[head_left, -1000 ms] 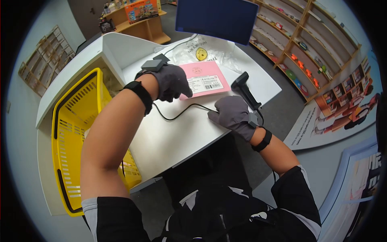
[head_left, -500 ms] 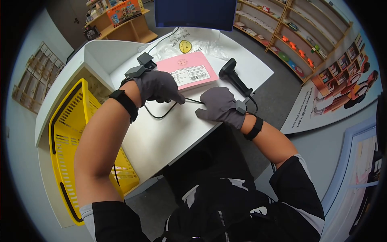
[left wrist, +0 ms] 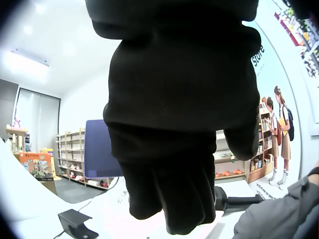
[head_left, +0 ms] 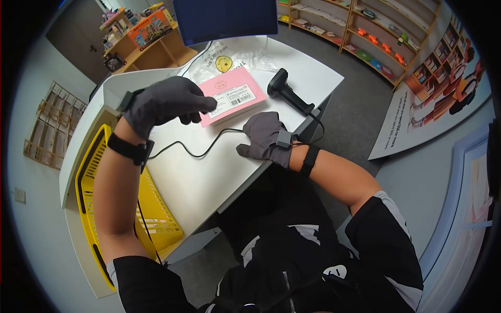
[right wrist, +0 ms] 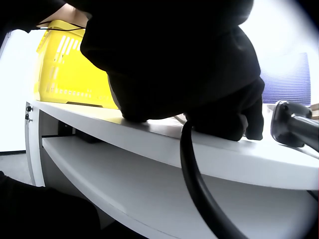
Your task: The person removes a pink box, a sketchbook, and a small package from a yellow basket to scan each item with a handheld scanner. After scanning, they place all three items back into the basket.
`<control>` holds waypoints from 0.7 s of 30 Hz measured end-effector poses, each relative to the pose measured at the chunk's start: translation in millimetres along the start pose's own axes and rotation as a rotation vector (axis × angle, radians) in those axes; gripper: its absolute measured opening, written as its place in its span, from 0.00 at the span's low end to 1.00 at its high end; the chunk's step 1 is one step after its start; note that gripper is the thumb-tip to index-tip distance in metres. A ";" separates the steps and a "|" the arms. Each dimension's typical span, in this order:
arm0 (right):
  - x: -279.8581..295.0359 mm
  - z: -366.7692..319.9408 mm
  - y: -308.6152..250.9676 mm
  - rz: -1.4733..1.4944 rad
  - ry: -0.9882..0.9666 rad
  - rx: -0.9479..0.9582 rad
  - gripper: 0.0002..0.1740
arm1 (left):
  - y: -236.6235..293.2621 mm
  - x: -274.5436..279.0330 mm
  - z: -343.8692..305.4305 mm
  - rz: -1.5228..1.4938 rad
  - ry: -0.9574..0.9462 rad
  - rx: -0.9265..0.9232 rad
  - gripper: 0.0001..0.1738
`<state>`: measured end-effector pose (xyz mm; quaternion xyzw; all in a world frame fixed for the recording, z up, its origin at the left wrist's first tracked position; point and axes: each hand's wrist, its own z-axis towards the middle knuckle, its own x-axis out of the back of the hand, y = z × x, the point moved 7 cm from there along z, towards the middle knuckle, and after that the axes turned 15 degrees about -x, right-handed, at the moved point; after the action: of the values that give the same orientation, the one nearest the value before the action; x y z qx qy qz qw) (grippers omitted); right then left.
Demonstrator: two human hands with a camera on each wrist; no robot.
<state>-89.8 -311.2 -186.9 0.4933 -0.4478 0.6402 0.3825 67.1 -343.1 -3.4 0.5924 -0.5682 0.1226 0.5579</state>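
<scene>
Over a white counter (head_left: 193, 180), the left hand (head_left: 164, 103), loosely curved and seemingly empty, has risen beside a pink box (head_left: 232, 96), leaving it label-up and apparently unheld, while the right hand (head_left: 265, 136) rests at a black cable (head_left: 198, 156), its grip hidden.

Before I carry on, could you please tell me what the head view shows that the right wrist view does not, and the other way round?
Only the head view shows the pink package with its printed label, the large poster and the orange box.

Only the right wrist view shows the open shelf beneath the desktop.

Both show the white desktop, the yellow basket, the black scanner and the monitor, though the wrist view catches just part of the scanner and monitor.
</scene>
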 end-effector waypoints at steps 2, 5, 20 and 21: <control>1.3 -1.7 2.7 0.044 0.045 0.015 0.35 | 4.5 20.6 -8.1 0.051 0.098 -0.100 0.26; 5.0 -5.1 4.1 0.069 0.085 0.027 0.36 | 27.6 41.0 -27.1 0.134 0.170 -0.116 0.29; 12.0 -11.3 -16.9 -0.016 0.341 0.251 0.28 | -91.6 89.5 -255.1 0.143 0.520 0.491 0.27; 10.7 -9.9 -15.7 -0.030 0.332 0.240 0.28 | -113.3 87.2 -257.9 0.141 0.536 0.502 0.27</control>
<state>-80.4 -296.4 -174.5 0.4294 -0.2918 0.7558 0.3989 313.2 -213.8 95.1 0.6170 -0.3938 0.4469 0.5143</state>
